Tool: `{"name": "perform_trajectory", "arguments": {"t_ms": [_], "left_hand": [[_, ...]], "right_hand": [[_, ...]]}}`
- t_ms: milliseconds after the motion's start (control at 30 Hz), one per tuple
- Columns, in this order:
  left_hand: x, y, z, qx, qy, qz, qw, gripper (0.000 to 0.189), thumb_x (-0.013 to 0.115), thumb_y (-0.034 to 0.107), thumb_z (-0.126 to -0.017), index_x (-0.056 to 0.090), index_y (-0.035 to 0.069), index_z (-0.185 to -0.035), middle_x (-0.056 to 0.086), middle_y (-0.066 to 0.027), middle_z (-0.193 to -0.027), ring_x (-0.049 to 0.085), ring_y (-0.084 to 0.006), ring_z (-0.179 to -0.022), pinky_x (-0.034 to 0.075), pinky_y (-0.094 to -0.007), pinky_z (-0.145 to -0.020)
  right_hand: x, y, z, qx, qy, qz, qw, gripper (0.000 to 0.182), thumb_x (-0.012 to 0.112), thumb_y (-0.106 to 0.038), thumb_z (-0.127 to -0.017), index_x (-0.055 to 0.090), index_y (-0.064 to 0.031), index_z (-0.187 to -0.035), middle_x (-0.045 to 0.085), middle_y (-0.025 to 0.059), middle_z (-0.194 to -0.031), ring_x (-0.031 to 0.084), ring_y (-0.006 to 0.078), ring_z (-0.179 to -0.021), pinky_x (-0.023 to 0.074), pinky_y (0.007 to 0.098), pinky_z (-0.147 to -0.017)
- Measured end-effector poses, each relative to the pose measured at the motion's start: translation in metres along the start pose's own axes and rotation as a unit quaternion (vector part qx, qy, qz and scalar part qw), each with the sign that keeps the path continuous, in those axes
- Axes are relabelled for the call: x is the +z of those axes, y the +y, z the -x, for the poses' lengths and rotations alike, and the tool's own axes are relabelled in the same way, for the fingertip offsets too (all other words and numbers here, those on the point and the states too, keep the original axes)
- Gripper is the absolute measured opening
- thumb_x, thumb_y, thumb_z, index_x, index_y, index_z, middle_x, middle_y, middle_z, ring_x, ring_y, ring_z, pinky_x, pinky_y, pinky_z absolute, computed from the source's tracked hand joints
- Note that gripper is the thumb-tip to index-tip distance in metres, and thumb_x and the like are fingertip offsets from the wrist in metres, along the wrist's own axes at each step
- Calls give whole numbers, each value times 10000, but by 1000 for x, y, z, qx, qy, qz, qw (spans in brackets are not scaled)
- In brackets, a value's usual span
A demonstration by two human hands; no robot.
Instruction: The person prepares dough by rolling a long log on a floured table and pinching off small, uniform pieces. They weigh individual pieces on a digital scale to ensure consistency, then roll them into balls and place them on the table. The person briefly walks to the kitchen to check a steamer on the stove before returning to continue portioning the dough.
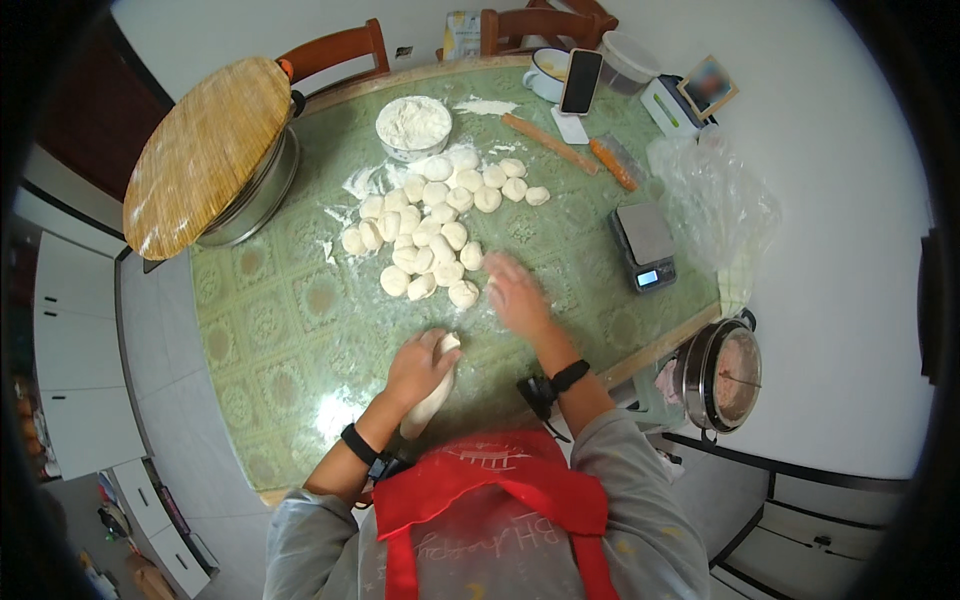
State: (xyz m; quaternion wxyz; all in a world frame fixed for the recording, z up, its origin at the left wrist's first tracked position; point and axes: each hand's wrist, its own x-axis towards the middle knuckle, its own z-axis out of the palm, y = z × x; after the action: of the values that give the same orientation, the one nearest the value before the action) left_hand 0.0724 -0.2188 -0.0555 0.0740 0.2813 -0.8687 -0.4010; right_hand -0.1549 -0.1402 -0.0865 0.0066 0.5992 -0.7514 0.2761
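My left hand (420, 370) is closed around a thick rope of pale dough (431, 409) that lies on the green patterned tablecloth near the table's front edge. Slightly blurred, my right hand (516, 294) is over the cloth just right of the dough pieces, palm down; whether something lies under its fingers cannot be told. Many small floured dough pieces (448, 273) are spread in a loose cluster beyond both hands. Behind them stands a bowl of white flour (413, 124), with loose flour scattered around it. A wooden rolling pin (550, 143) lies to the back right.
A digital scale (646, 244) sits at right, beside a clear plastic bag (712, 195). A steamer pot (259, 202) with a large woven round tray (206, 157) on top stands at left. A phone (581, 81), an enamel mug (544, 82) and a pot of pinkish filling (733, 379) are also there.
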Motion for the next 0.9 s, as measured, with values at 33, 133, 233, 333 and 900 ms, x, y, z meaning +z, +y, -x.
{"name": "perform_trajectory", "arguments": {"t_ms": [33, 133, 233, 333, 900], "left_hand": [[-1, -2, 1, 9, 6, 12, 1000, 442, 613, 317, -821, 546, -10, -1109, 573, -228, -1025, 554, -390, -942, 456, -423, -815], [-8, -2, 9, -8, 33, 23, 999, 445, 624, 304, -816, 545, -19, -1111, 562, -232, -1041, 554, -392, -936, 459, -421, -813], [-7, -10, 6, -41, 22, 45, 998, 459, 628, 310, -813, 537, -22, -1118, 556, -231, -1052, 555, -393, -929, 464, -421, -806], [-5, -9, 0, -27, 15, 27, 999, 481, 629, 327, -812, 523, -20, -1128, 555, -229, -1058, 549, -391, -946, 465, -416, -806], [9, -10, 11, 174, -59, 23, 983, 606, 753, 197, -667, 512, 75, -1209, 563, -136, -1183, 520, -344, -1052, 393, -387, -939]], "right_hand": [[6, -3, 10, -29, -22, 10, 999, 417, 617, -172, -803, 520, -66, -1194, 488, 145, -1239, 446, 355, -1142, 370, 430, -974], [0, -3, 49, -7, -92, 33, 995, 407, 611, -145, -795, 522, -61, -1183, 488, 146, -1231, 436, 338, -1157, 369, 432, -972], [-17, 21, 44, 120, -39, 78, 989, 407, 608, -203, -790, 531, -54, -1162, 499, 138, -1218, 452, 324, -1137, 359, 439, -977], [0, 42, 11, 197, 74, 120, 970, 422, 617, -240, -779, 541, -45, -1146, 504, 138, -1212, 461, 330, -1122, 356, 443, -975], [-15, 5, 17, 111, -2, -3, 994, 404, 630, -167, -766, 558, -105, -1158, 509, 133, -1184, 479, 335, -1074, 388, 434, -922]]}}
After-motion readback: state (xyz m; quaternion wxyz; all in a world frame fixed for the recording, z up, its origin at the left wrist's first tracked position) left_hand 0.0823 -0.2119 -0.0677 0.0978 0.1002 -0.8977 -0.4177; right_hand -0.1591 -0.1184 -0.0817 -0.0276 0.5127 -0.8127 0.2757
